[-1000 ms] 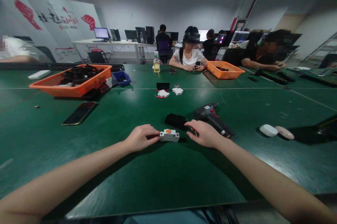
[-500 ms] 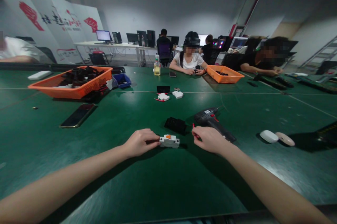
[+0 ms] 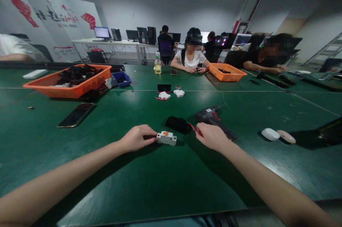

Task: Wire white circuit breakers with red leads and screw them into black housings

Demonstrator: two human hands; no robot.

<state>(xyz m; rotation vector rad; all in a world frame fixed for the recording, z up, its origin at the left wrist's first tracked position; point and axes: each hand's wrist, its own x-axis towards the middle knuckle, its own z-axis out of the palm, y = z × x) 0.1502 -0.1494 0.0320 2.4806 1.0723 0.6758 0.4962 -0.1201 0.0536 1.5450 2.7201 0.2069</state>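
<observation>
My left hand rests on the green table, fingers curled against the left end of a small white block with an orange tab. To its right, my right hand is closed in a pinch on a thin red wire that sticks out toward a black part. Just behind the right hand lies a dark power screwdriver.
An orange basket of black parts, a blue bin and a phone sit at the left. Two white blocks lie mid-table. White oval objects lie at the right. People sit across the table by another orange basket.
My right hand drew back from the black part and closed on the red wire, lifting it off the table. The left hand stayed on the white block.
</observation>
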